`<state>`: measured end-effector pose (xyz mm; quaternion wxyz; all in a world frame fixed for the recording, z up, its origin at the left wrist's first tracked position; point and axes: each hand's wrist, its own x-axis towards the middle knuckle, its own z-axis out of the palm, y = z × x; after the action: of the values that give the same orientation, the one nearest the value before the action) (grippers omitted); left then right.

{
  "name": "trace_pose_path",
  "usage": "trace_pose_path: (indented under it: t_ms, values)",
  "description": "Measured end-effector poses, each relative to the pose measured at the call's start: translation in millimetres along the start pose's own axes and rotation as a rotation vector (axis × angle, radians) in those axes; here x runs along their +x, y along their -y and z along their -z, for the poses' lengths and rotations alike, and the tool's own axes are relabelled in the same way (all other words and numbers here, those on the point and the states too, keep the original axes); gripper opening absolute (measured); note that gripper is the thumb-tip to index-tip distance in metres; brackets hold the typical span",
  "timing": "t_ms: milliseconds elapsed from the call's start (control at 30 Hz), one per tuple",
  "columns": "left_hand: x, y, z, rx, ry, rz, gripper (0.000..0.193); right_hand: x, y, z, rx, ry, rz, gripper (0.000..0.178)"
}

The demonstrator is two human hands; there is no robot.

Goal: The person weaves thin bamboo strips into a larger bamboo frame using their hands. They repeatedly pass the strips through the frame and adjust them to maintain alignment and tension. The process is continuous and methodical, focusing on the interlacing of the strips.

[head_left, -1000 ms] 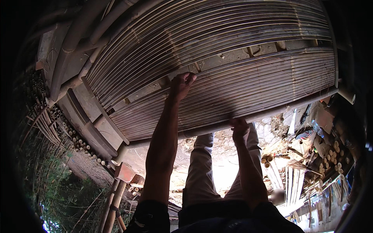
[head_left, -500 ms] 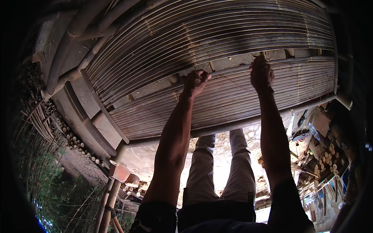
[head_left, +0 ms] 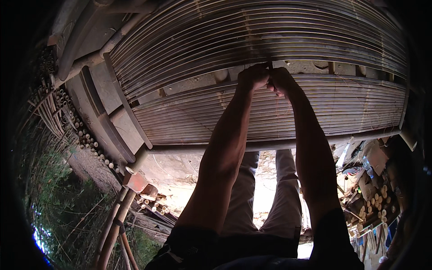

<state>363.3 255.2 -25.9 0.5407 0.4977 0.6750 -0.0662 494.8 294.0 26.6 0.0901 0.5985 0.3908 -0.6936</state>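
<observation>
Where the brown slatted bamboo panel parts, the bare left hand and bare right hand meet

While the round brown bamboo rail borders the panel's near edge, the panel itself spreads away beyond it. Just past the rail lies the near band of thin, close-set slats, brown and dull with paler edges, their long axis running left to right, roughly along the rail and across the line of the forearms.

At this band's far edge, well beyond the rail, the hands sit side by side, apparently touching; neither looks clearly nearer to the panel. Both are clenched, fingers curled inward; what, if anything, they grip cannot be told. A thin dark strip shows between and just beyond them, perhaps held, perhaps not.

Farther from the rail, a long gap bares a flat grey surface and short dark crosspieces. Farthest from the rail is the far band of thin slats, darker, with bright edges and wider-looking spaces.
</observation>
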Motion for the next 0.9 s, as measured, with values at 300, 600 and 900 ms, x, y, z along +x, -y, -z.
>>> trace_pose_path:
  t_ms: [300, 600, 900]
  values:
    - [-6.9, -7.2, 0.8, 0.045, -0.065, 0.159, 0.046, -61.4, 18.9, 20.6, -0.818, -0.537, 0.308, 0.029]
    - [1.6, 2.4, -6.3, -0.009, -0.127, -0.017, 0.045, -29.9, -6.8, 36.3, -0.788, -0.744, 0.180, 0.037]
    - [31.0, 44.9, -10.2, -0.344, -0.014, -0.274, 0.038, -11.9, -18.6, -28.4, -0.496, -0.282, 0.446, 0.034]
